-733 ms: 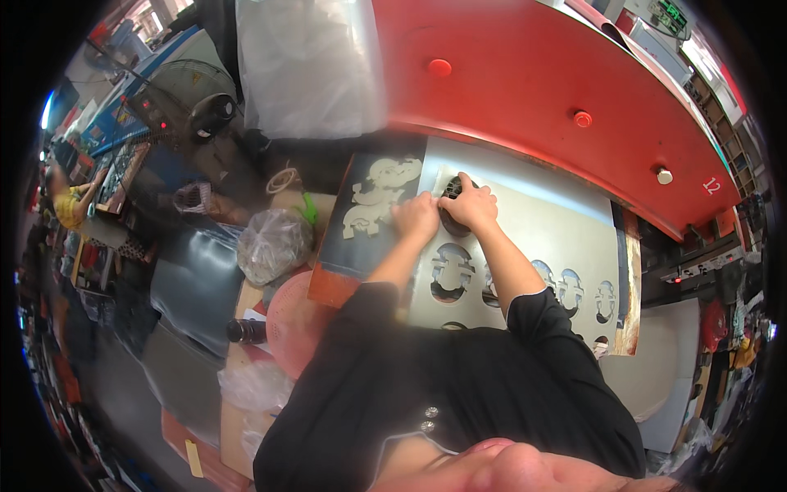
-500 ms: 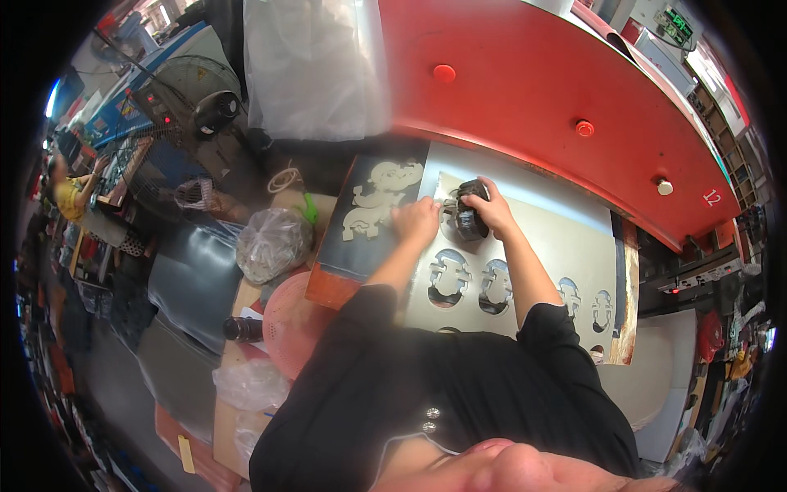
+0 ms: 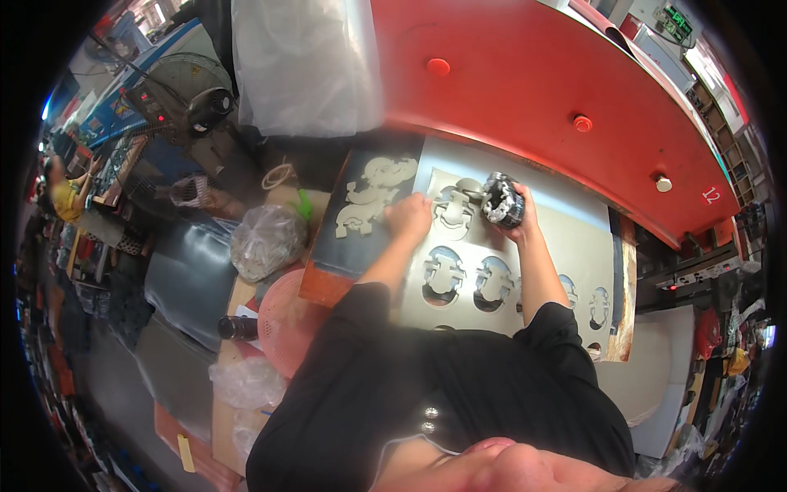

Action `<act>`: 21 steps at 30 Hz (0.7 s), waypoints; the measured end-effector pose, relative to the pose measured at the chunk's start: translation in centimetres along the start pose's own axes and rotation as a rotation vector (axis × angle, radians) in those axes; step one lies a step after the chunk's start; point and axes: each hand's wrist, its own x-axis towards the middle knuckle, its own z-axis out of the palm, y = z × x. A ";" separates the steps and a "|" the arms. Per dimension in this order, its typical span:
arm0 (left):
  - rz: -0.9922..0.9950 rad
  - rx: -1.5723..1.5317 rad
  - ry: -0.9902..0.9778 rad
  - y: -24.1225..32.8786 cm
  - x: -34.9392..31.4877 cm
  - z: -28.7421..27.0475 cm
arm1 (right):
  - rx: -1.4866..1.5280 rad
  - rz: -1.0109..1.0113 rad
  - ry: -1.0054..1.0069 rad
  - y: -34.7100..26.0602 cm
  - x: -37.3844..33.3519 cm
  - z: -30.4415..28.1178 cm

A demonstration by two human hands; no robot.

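My right hand [image 3: 528, 217] grips a dark cutting die [image 3: 502, 202] by its side, tilted so its shaped metal edges show. It is held over a beige sheet [image 3: 566, 242] with several rounded cut-outs, one of them beside the die. At the sheet's left edge is my left hand [image 3: 410, 215], fingers curled together; what they hold, if anything, is hidden. Just left of that hand, several cut beige pieces [image 3: 373, 197] lie on a dark board [image 3: 340, 250].
Behind the sheet stands a red machine beam [image 3: 508, 74] with knobs. To the left are a clear plastic bag [image 3: 268, 242], a pink perforated basket [image 3: 287, 328], a black cylindrical object [image 3: 238, 328] and a fan [image 3: 176, 107]. A person in yellow [image 3: 67, 197] is farther off.
My right hand has lifted the die off the sheet and moved it right, tilting it over. A cut-out now shows where it was. My left hand has shifted slightly left.
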 end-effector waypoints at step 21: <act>0.072 -1.026 -0.369 6.5 -1.5 -0.8 | -0.026 -0.048 -0.226 1.3 -5.9 1.9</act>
